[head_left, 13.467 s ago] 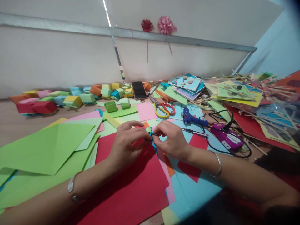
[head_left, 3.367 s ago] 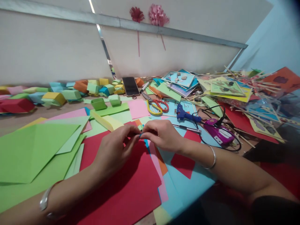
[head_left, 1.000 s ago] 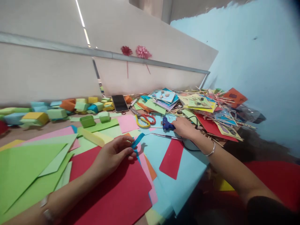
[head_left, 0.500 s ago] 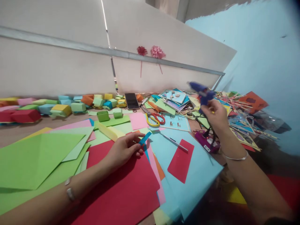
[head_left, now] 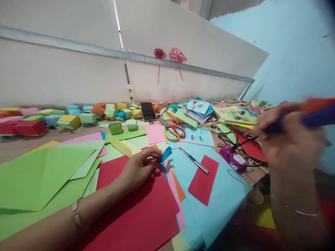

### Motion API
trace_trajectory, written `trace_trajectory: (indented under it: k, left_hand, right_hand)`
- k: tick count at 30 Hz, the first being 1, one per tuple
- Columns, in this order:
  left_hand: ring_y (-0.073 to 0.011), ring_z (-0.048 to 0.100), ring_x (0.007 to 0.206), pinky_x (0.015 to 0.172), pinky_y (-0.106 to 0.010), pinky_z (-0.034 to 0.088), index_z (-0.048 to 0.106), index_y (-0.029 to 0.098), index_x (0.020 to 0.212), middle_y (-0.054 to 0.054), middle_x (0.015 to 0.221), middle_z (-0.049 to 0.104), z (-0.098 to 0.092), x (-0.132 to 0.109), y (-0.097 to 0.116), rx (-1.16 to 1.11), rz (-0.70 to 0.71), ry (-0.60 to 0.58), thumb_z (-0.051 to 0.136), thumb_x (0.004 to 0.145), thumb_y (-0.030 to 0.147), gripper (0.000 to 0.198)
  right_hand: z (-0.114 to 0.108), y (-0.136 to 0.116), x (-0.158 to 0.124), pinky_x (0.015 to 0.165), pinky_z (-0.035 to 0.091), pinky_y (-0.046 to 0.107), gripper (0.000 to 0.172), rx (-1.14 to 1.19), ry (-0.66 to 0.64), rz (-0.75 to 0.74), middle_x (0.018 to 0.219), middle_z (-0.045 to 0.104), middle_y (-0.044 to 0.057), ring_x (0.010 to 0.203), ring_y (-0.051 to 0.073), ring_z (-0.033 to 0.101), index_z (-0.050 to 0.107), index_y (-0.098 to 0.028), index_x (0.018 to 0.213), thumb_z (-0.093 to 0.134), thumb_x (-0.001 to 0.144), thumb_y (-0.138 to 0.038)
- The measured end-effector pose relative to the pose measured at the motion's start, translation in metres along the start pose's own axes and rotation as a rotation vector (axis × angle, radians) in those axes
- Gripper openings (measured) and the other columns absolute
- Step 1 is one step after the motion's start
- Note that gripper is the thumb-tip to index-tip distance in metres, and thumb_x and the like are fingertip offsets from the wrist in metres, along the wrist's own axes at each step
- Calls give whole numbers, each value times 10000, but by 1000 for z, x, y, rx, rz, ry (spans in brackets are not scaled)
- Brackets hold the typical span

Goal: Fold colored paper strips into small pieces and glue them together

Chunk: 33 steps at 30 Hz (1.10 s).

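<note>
- Left hand [head_left: 140, 168]: rests on the red sheet [head_left: 136, 212], thumb and fingertips pinched on a short blue strip [head_left: 164, 154]. The strip sticks up and right past the sheet's edge.
- Right hand [head_left: 290, 143]: raised near the camera at far right, blurred, fingers closed round a blue glue gun [head_left: 315, 118].
- On the light-blue sheet [head_left: 225, 190], between the hands: a red rectangle [head_left: 203, 179], with a slim silver tool [head_left: 195, 161] just beside it.
- Behind: scissors [head_left: 175, 132], phone [head_left: 148, 111], purple box [head_left: 234, 159] with a black cable.

Bright even light, blurred right hand [head_left: 290, 146]
</note>
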<state>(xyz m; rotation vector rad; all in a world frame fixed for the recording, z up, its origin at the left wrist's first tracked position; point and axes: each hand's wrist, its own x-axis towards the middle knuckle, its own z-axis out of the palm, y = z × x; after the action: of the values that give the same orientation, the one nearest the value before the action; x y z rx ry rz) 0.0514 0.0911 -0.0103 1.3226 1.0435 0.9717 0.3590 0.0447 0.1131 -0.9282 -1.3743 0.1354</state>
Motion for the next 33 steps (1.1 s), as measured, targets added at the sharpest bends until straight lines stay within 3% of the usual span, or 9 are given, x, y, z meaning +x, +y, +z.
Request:
trace_trajectory:
  k: [2,4,6,8,12,15,21,27,33]
  left_hand:
    - [-163,654,490,447,-251,503,583,201,780,11,573,656,0,-1,1,9,-3,-19,702,670,264,174]
    - [-153,633,465,454,-259,508,574,196,711,5,551,652,-1,-1,2,22,11,-24,693,674,255,139]
    - [-137,609,453,449,-262,506,575,191,642,2,575,656,-2,0,3,27,39,-12,682,652,222,111]
    - [-131,596,455,440,-270,505,575,193,586,1,614,663,-3,2,4,28,58,0,668,626,192,101]
    - [-149,620,483,437,-287,521,580,195,569,-7,632,661,-3,3,3,19,68,2,658,638,207,105]
    - [-161,644,507,436,-284,525,574,192,573,-18,652,672,-3,4,2,16,67,-3,665,644,218,118]
    - [-154,647,572,490,-269,532,605,191,537,-30,664,696,-4,4,0,59,99,-17,661,624,182,104]
    - [-179,671,640,594,-323,578,625,205,543,-31,691,709,-2,1,3,128,176,7,635,633,182,93]
    - [-190,692,718,676,-324,582,642,197,557,-39,688,706,-5,1,-2,240,271,15,618,682,221,129]
  right_hand:
    - [15,8,-25,451,333,275,201,165,-256,268,632,469,-16,521,127,445,569,-248,771,654,857,-408]
    - [26,19,-49,451,353,280,319,162,-486,449,621,488,-4,506,119,433,557,-213,663,630,875,-439]
    - [30,27,-71,482,408,284,235,85,-549,502,676,530,-1,539,130,472,599,-222,775,641,869,-433]
    - [30,30,-87,513,457,287,178,1,-592,470,713,571,-1,573,148,530,603,-239,859,667,845,-404]
    - [30,24,-101,618,509,299,201,-124,-745,189,847,668,31,696,183,626,577,-266,1081,591,886,-312]
    - [32,26,-108,609,490,290,123,-267,-790,56,809,669,45,671,183,621,547,-245,1029,521,911,-272]
    - [38,41,-124,567,420,258,74,-404,-869,-18,748,621,26,622,170,567,498,-231,923,497,876,-174]
    - [43,38,-124,549,373,238,78,-410,-921,-145,711,562,11,596,150,505,452,-225,872,426,924,-172]
    - [45,41,-127,548,351,242,93,-405,-947,-137,703,548,11,598,148,498,440,-219,853,414,927,-169]
